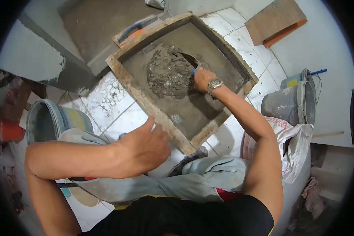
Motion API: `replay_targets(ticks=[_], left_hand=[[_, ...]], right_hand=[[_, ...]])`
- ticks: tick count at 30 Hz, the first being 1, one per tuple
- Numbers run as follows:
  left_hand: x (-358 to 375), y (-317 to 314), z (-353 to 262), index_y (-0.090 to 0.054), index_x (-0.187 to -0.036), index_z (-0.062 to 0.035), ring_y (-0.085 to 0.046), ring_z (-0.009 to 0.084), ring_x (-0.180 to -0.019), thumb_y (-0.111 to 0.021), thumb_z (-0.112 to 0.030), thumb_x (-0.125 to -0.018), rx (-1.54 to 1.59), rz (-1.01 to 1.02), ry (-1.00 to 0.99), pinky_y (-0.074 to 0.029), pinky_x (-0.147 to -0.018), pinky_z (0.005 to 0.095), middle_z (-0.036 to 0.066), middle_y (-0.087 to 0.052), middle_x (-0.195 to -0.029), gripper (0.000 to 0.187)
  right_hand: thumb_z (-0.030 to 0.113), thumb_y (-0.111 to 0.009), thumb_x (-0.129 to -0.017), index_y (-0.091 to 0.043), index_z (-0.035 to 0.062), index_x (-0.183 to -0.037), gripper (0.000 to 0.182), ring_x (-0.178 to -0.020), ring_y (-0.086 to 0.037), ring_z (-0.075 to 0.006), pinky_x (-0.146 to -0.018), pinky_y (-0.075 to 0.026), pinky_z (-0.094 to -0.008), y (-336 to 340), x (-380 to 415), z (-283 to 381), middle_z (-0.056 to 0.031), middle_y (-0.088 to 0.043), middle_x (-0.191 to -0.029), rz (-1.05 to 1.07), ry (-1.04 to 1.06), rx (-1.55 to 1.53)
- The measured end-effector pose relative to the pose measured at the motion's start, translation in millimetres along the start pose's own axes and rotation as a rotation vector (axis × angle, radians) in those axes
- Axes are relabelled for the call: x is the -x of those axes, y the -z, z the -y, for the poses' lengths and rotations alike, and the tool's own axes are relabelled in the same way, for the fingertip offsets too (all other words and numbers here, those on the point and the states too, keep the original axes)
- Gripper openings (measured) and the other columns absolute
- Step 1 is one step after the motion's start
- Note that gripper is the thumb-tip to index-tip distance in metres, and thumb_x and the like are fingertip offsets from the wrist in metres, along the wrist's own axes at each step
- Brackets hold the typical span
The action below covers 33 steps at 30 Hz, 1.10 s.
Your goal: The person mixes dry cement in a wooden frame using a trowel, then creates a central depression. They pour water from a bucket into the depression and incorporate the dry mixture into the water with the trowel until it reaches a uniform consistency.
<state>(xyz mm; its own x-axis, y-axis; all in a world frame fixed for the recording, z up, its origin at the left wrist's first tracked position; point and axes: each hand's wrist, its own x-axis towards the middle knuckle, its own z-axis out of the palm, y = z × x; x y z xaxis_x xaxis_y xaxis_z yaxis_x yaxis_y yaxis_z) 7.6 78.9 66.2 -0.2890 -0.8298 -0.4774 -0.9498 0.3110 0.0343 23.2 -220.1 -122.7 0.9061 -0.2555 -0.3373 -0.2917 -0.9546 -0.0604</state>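
Observation:
A wooden-framed tray (pixel 139 95) holds a heap of wet grey mortar (pixel 167 72). My right hand (pixel 203 80), with a metal watch on its wrist, is closed round the handle of a trowel (pixel 190 59). The trowel's blade rests against the right side of the heap, partly sunk in the mortar. Over my lap, near the tray's lower left edge, my left hand (pixel 147 147) hangs with its fingers apart and holds nothing.
Buckets stand at the left (pixel 41 122) and right (pixel 281 104). A white sack (pixel 297 145) lies beside my right arm. Behind the tray is a float with a blue handle (pixel 131 31). A brown board (pixel 275 19) leans at the upper right.

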Motion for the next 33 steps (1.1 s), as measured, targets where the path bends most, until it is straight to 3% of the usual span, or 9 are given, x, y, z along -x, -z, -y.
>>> replay_targets(ticks=[6, 11, 14, 16, 19, 22, 24, 28, 33], left_hand=[[25.6, -15.0, -1.6, -0.062, -0.113, 0.0002, -0.057, 0.0376, -0.116, -0.057, -0.015, -0.086, 0.176, 0.071, 0.006, -0.036, -0.106, 0.0531, 0.022, -0.061, -0.117, 0.031], [53.8, -29.7, 12.9, -0.065, -0.098, 0.0026, -0.063, 0.0342, -0.097, -0.061, -0.015, -0.08, 0.301, -0.03, -0.094, -0.041, -0.1, 0.0535, 0.019, -0.065, -0.1, 0.026], [52.5, -30.1, 17.8, -0.067, -0.093, 0.0004, -0.064, 0.0311, -0.093, -0.06, -0.015, -0.08, 0.316, -0.05, -0.141, -0.042, -0.097, 0.052, 0.017, -0.065, -0.094, 0.021], [42.1, -35.0, 12.7, -0.068, -0.092, -0.001, -0.064, 0.0296, -0.091, -0.06, -0.015, -0.08, 0.34, -0.148, -0.185, -0.043, -0.095, 0.0512, 0.016, -0.066, -0.092, 0.019], [26.5, -26.7, -1.4, -0.069, -0.096, -0.0048, -0.064, 0.0289, -0.093, -0.06, -0.017, -0.081, 0.297, -0.088, -0.264, -0.042, -0.096, 0.0511, 0.015, -0.066, -0.097, 0.021], [34.2, -28.8, 2.0, -0.069, -0.097, -0.0035, -0.064, 0.029, -0.094, -0.059, -0.018, -0.082, 0.204, -0.189, -0.269, -0.042, -0.095, 0.0507, 0.015, -0.067, -0.099, 0.023], [43.5, -35.0, 7.5, -0.068, -0.098, -0.0024, -0.064, 0.0291, -0.093, -0.059, -0.018, -0.082, 0.194, -0.212, -0.23, -0.043, -0.095, 0.0509, 0.015, -0.067, -0.099, 0.024], [53.2, -29.0, 17.2, -0.066, -0.1, 0.001, -0.064, 0.0298, -0.091, -0.06, -0.018, -0.081, 0.196, -0.138, -0.167, -0.044, -0.093, 0.0528, 0.017, -0.066, -0.097, 0.027], [46.9, -20.7, 4.3, -0.067, -0.102, 0.0027, -0.064, 0.0314, -0.092, -0.064, -0.021, -0.078, 0.207, -0.237, -0.213, -0.043, -0.095, 0.0542, 0.02, -0.066, -0.099, 0.034]], right_hand=[[0.02, -0.063, -0.08, -0.056, -0.0077, -0.099, 0.034, -0.073, -0.069, -0.0353, -0.066, -0.054, -0.0456, 11.6, 7.6, -41.0, -0.025, -0.067, -0.083, 0.209, 0.043, -0.056], [0.025, -0.061, -0.08, -0.058, -0.0062, -0.087, 0.032, -0.055, -0.064, -0.0233, -0.051, -0.052, -0.038, 16.7, 35.9, -91.3, -0.0137, -0.063, -0.069, 0.125, -0.372, -0.432], [0.027, -0.059, -0.078, -0.064, -0.008, -0.08, 0.036, -0.07, -0.07, -0.0348, -0.067, -0.055, -0.0437, -14.4, 36.2, -106.3, -0.0265, -0.066, -0.072, 0.197, -0.483, -0.562], [0.03, -0.061, -0.077, -0.065, -0.0074, -0.078, 0.037, -0.078, -0.069, -0.0384, -0.075, -0.053, -0.0463, -72.7, 18.3, -106.6, -0.0272, -0.067, -0.075, 0.02, -0.355, -0.281], [0.032, -0.064, -0.076, -0.065, -0.007, -0.082, 0.039, -0.084, -0.068, -0.0425, -0.081, -0.051, -0.0476, -39.3, 15.3, -49.8, -0.0284, -0.067, -0.078, -0.052, -0.26, -0.163], [0.029, -0.065, -0.077, -0.065, -0.0065, -0.085, 0.037, -0.074, -0.069, -0.0375, -0.069, -0.054, -0.0458, -13.4, 29.9, -30.2, -0.0239, -0.067, -0.072, 0.111, -0.287, -0.382], [0.018, -0.062, -0.08, -0.059, -0.0044, -0.078, 0.022, -0.047, -0.061, -0.0212, -0.047, -0.05, -0.0374, -6.8, 54.1, -30.5, -0.0107, -0.059, -0.059, 0.091, -0.398, -0.639], [0.016, -0.061, -0.079, -0.056, -0.0004, -0.076, 0.017, -0.045, -0.057, -0.0216, -0.044, -0.05, -0.0371, -64.4, 76.3, -48.9, -0.0097, -0.056, -0.06, 0.073, -0.769, -1.109], [0.017, -0.06, -0.081, -0.054, 0.0055, -0.076, 0.014, -0.046, -0.053, -0.0183, -0.044, -0.049, -0.0362, -89.4, 64.6, 15.6, -0.0063, -0.052, -0.06, 0.182, -0.748, -1.453]])
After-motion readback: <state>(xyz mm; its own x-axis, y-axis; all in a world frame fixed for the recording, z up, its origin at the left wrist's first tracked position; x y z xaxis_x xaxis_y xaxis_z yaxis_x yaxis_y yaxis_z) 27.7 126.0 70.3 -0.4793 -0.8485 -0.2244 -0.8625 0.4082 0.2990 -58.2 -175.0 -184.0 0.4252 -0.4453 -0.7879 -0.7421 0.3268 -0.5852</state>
